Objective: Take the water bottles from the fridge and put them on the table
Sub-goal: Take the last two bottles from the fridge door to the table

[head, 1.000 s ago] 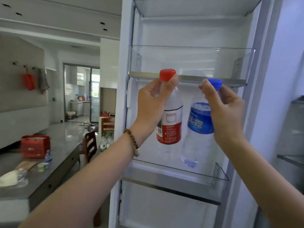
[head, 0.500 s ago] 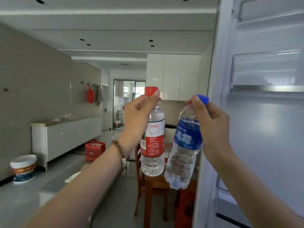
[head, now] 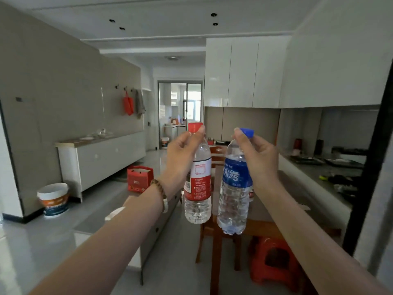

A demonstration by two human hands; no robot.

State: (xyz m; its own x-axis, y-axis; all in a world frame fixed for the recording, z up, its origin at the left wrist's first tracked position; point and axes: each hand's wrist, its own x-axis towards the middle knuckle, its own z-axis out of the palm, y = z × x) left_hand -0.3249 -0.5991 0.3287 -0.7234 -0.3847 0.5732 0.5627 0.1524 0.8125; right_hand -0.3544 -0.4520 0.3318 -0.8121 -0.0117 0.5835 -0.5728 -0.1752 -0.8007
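Note:
My left hand (head: 182, 154) pinches the neck of a clear water bottle with a red cap and red label (head: 198, 188), which hangs upright in the air. My right hand (head: 258, 154) pinches the neck of a second bottle with a blue cap and blue label (head: 234, 201), tilted slightly, right beside the first. Both bottles are held out in front of me at chest height over the room. The fridge's dark edge (head: 370, 167) runs down the far right. Below the left arm lies a grey table (head: 102, 220).
A wooden chair (head: 217, 237) and an orange plastic stool (head: 274, 260) stand below the bottles. A red box (head: 139, 178) sits on the grey table. A white sideboard (head: 100, 158) lines the left wall, a bucket (head: 54, 199) beside it. A counter (head: 325, 173) runs along the right.
The view has swung left, away from the fridge door shelves toward the room. Both hands still hold their bottles by the neck, carried out of the fridge.

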